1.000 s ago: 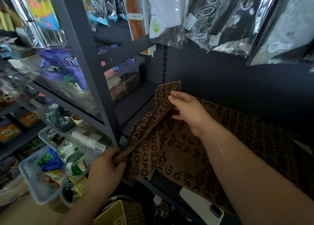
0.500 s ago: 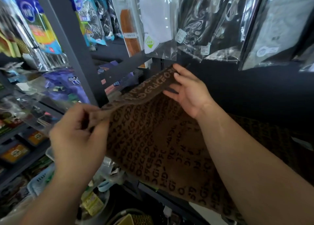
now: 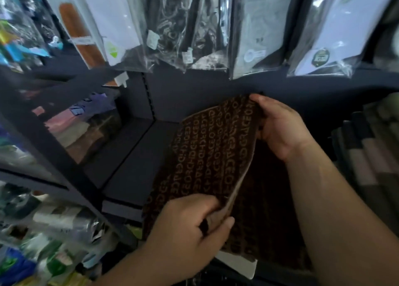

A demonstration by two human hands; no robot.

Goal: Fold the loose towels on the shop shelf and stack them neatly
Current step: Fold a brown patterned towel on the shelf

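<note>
Towel, brown cloth with rows of tan lettering, is doubled over, your left hand pinching its near corner, your right hand curled round its far corner.

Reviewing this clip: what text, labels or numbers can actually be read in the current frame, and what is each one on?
"GRACE": on the brown towel, within rows of repeated tan capitals; the other letters do not resolve into sure words.
Green sticker on a white hanging bag: too blurred.
White tags on the dark bags: too blurred.
Round badge on the right-hand bag: too blurred.
</note>
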